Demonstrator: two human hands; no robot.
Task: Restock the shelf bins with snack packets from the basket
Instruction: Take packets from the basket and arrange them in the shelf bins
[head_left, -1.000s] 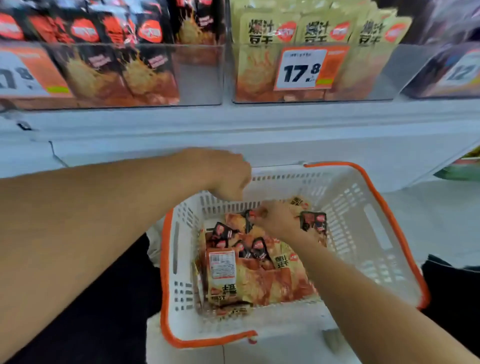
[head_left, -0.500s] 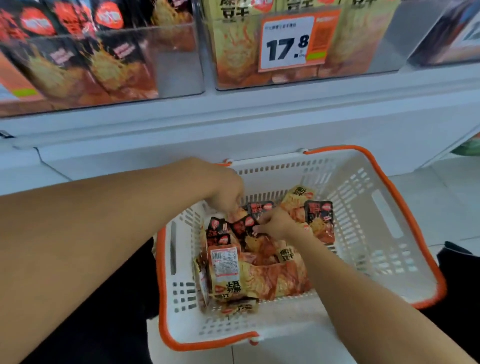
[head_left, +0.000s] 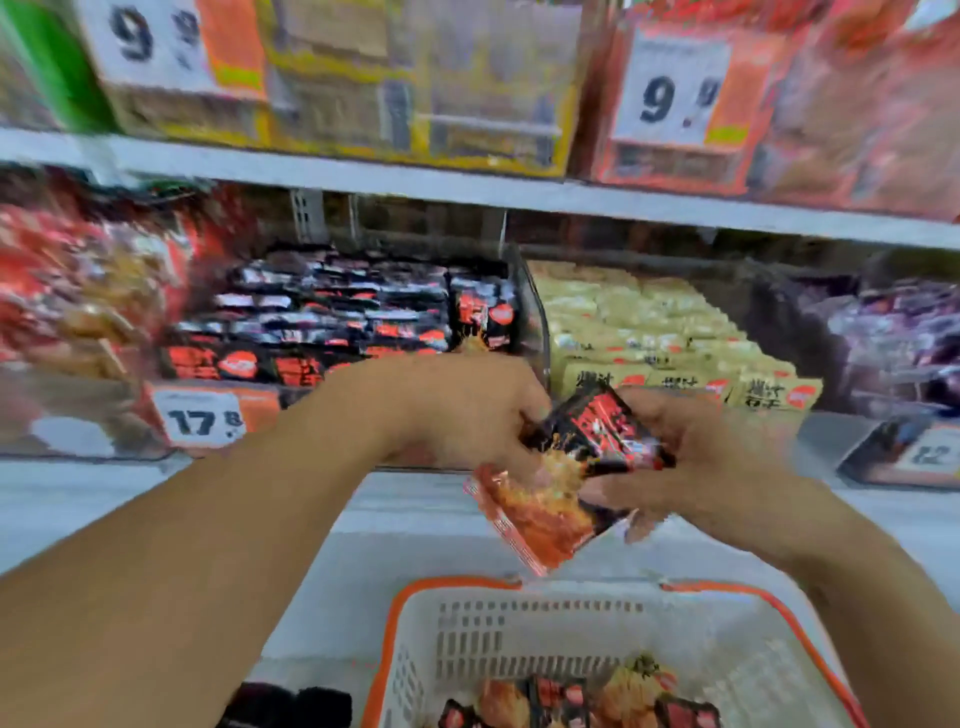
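Shelving (head_left: 467, 189) filled the upper two thirds of the frame, blurred throughout. On its top tier sat boxed goods with two price tags reading 9.9, one at the upper left (head_left: 156, 44) and one at the upper right (head_left: 670, 85). On the tier below, clear bins ran across the middle: a bin of black-and-red packets (head_left: 337, 322) at centre left, a bin of yellow packets (head_left: 670, 343) at centre right, red bags at the far left and dark purple packs at the far right. A tag reading 17.8 (head_left: 205, 421) hung on the front of the black-and-red bin. At the bottom centre stood the white basket (head_left: 519, 634) with its orange rim, and a few snack packets (head_left: 576, 699) lay inside it along the lower edge of the frame. Above the basket, in the middle of the frame and in front of the divider between the two central bins, both hands met around a small bunch of black-and-orange packets (head_left: 571, 467). The left hand (head_left: 467, 415) had its grip curled closed over the bunch from the left, and the right hand (head_left: 701, 457) had its grip closed on it from the right, fingers underneath. How many packets the bunch held could not be told through the blur.
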